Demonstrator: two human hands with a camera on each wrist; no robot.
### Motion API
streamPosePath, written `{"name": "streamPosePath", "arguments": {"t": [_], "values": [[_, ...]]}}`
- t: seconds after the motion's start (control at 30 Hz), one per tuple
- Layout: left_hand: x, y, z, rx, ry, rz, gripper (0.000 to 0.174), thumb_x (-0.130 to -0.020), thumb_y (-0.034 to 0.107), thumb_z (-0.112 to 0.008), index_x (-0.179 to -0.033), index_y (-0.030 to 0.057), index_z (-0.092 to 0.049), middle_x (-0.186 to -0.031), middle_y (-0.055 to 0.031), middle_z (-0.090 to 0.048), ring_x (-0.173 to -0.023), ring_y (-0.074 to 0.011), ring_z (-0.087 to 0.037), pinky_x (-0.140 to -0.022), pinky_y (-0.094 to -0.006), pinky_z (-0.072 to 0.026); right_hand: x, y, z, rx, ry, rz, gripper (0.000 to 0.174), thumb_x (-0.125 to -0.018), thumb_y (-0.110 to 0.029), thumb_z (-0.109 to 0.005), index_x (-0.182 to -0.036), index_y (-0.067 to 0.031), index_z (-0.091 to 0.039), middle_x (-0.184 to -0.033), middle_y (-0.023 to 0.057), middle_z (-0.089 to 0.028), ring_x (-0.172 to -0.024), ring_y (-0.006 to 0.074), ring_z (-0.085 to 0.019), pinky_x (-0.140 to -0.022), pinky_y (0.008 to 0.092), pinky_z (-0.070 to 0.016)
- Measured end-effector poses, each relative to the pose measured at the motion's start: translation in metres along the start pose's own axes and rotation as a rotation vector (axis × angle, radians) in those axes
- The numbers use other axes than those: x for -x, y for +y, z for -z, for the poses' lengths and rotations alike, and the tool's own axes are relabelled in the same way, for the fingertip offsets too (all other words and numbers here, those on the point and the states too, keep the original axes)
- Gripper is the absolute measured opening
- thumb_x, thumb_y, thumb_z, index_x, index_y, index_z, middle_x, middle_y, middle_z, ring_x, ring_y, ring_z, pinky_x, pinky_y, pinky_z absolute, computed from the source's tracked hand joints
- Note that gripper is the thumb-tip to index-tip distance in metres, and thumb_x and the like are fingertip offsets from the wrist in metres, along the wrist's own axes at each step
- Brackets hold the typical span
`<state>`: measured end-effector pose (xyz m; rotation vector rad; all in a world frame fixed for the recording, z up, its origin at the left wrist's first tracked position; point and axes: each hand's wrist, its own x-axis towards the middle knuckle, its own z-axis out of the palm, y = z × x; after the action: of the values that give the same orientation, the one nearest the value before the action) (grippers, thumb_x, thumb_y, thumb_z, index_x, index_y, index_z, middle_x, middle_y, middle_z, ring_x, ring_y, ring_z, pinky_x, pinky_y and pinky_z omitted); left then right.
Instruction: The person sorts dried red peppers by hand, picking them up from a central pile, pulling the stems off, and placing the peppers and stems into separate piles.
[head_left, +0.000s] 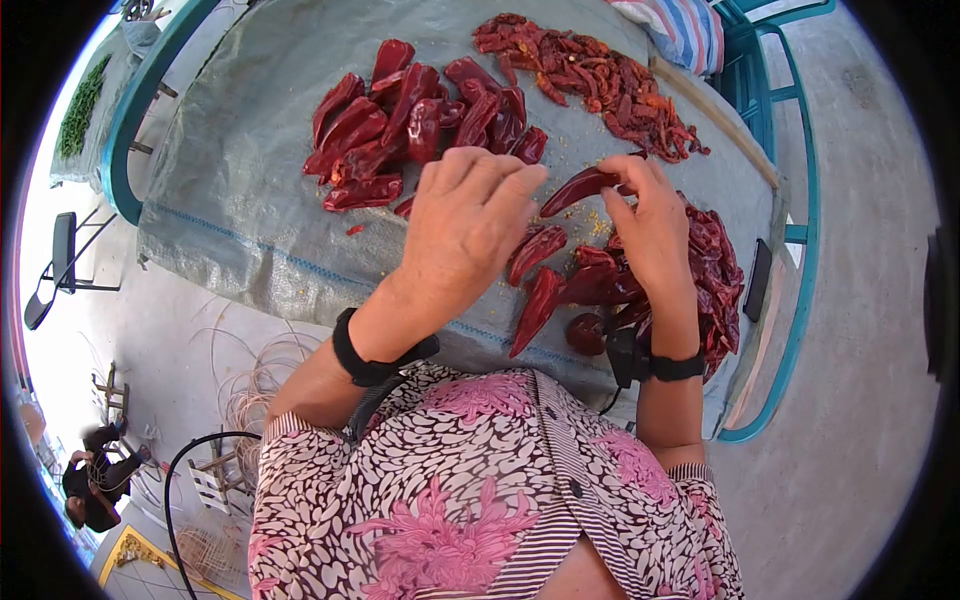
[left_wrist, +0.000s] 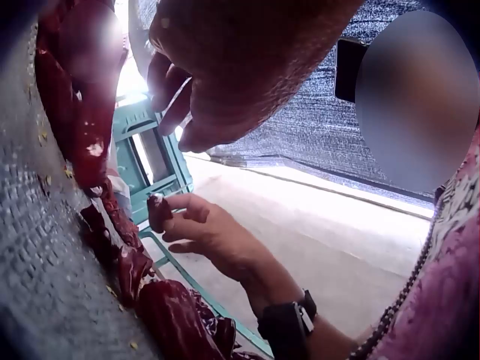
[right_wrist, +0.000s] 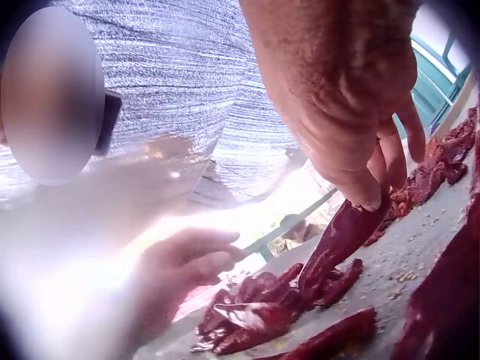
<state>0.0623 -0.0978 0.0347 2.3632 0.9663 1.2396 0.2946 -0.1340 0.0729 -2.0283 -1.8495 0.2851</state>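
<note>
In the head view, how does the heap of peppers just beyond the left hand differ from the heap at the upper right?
The heap beyond the left hand has large, plump peppers; the upper-right heap has smaller, thinner pieces. The first is mostly dark red and glossy; the second is brighter, with orange patches. The first is compact; the second stretches in a long band. Both lie on the same sheet.

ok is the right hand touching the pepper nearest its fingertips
Touching: the right wrist view shows the right hand pinching the upper end of the red pepper, with no gap between them.
</note>
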Motion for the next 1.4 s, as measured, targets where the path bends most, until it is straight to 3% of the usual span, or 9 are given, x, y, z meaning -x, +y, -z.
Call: {"name": "streamPosePath", "arguments": {"t": [0.2, 0.3, 0.5, 0.6, 0.8, 0.9, 1.1, 1.23, 1.4], "values": [[0.007, 0.003, -0.005, -0.043, -0.185, 0.023, 0.055, -0.079, 0.009, -0.08, -0.131, 0.009, -0.063, -0.103, -0.0042, -0.069, -0.098, -0.0267, -0.06, -0.081, -0.0411, -0.0476, 0.009, -0.019, -0.016, -0.248, -0.053, 0.082, 0.033, -0.088, -0.007, -0.071, -0.121, -0.0127, -0.066, -0.112, 0.011, -0.068, -0.099, 0.0321, -0.069, -0.085, 0.0421, -0.0541], [0.012, -0.001, -0.004, -0.115, -0.194, 0.094, 0.052, -0.079, 0.009, -0.08, -0.128, 0.0084, -0.064, -0.098, -0.0036, -0.068, -0.095, -0.0265, -0.059, -0.081, -0.0417, -0.0479, 0.015, -0.034, -0.014, -0.372, -0.074, -0.091, 0.037, -0.089, -0.007, -0.07, -0.125, -0.012, -0.064, -0.114, 0.011, -0.067, -0.102, 0.0311, -0.068, -0.086, 0.0424, -0.0539], [0.01, -0.011, 0.003, -0.128, 0.023, 0.093, 0.046, -0.077, 0.006, -0.079, -0.121, 0.0093, -0.068, -0.096, -0.0037, -0.067, -0.092, -0.0279, -0.059, -0.082, -0.0423, -0.0495, 0.032, -0.022, -0.008, -0.047, -0.286, 0.014, 0.04, -0.086, -0.005, -0.069, -0.126, -0.01, -0.063, -0.117, 0.0121, -0.065, -0.104, 0.0328, -0.064, -0.088, 0.0439, -0.0529], [0.008, -0.006, 0.005, -0.125, 0.022, 0.059, 0.043, -0.076, 0.005, -0.079, -0.118, 0.0096, -0.069, -0.099, -0.0039, -0.068, -0.091, -0.0278, -0.059, -0.083, -0.0415, -0.0502, 0.036, -0.015, -0.016, 0.032, -0.249, 0.175, 0.036, -0.085, -0.005, -0.069, -0.12, -0.0105, -0.066, -0.113, 0.012, -0.066, -0.102, 0.0346, -0.063, -0.089, 0.0451, -0.0521], [0.024, -0.009, -0.01, -0.04, -0.223, 0.016, 0.035, -0.077, 0.006, -0.078, -0.11, 0.0105, -0.071, -0.103, -0.0023, -0.068, -0.093, -0.0253, -0.059, -0.082, -0.0387, -0.0498, 0.035, -0.008, -0.004, 0.022, -0.204, 0.136, 0.028, -0.085, -0.006, -0.069, -0.112, -0.0123, -0.07, -0.107, 0.0095, -0.069, -0.105, 0.034, -0.063, -0.091, 0.0444, -0.0518], [0.026, -0.005, -0.009, -0.06, -0.268, -0.018, 0.035, -0.076, 0.01, -0.08, -0.11, 0.0108, -0.072, -0.109, -0.0025, -0.067, -0.101, -0.0259, -0.058, -0.086, -0.0391, -0.0485, 0.033, 0.001, 0.011, 0.07, -0.106, 0.033, 0.028, -0.086, -0.007, -0.07, -0.113, -0.0124, -0.07, -0.109, 0.0092, -0.069, -0.104, 0.0336, -0.064, -0.091, 0.0437, -0.0523], [0.031, 0.005, -0.024, -0.215, -0.307, -0.052, 0.037, -0.076, 0.021, -0.081, -0.11, 0.0104, -0.072, -0.138, -0.0094, -0.058, -0.136, -0.03, -0.043, -0.106, -0.0438, -0.0387, 0.025, -0.003, 0.011, -0.168, 0.02, -0.125, 0.036, -0.091, -0.013, -0.072, -0.126, -0.013, -0.066, -0.117, 0.0119, -0.07, -0.11, 0.0327, -0.066, -0.095, 0.0429, -0.0515], [0.035, -0.001, -0.033, -0.324, -0.327, -0.103, 0.035, -0.077, 0.02, -0.079, -0.109, 0.01, -0.071, -0.141, -0.0116, -0.057, -0.141, -0.0302, -0.04, -0.11, -0.045, -0.0364, 0.025, 0.028, 0.01, 0.118, -0.017, 0.007, 0.042, -0.092, -0.02, -0.072, -0.132, -0.013, -0.063, -0.122, 0.0142, -0.069, -0.115, 0.0342, -0.064, -0.099, 0.0468, -0.048], [0.032, -0.003, -0.026, -0.245, -0.273, -0.075, 0.029, -0.077, 0.015, -0.077, -0.104, 0.0088, -0.07, -0.141, -0.0107, -0.058, -0.138, -0.0328, -0.045, -0.109, -0.0471, -0.0374, 0.025, 0.052, 0.012, 0.335, -0.141, -0.174, 0.048, -0.092, -0.026, -0.072, -0.137, -0.0128, -0.06, -0.125, 0.0153, -0.069, -0.117, 0.0358, -0.062, -0.102, 0.0512, -0.0435]]}}
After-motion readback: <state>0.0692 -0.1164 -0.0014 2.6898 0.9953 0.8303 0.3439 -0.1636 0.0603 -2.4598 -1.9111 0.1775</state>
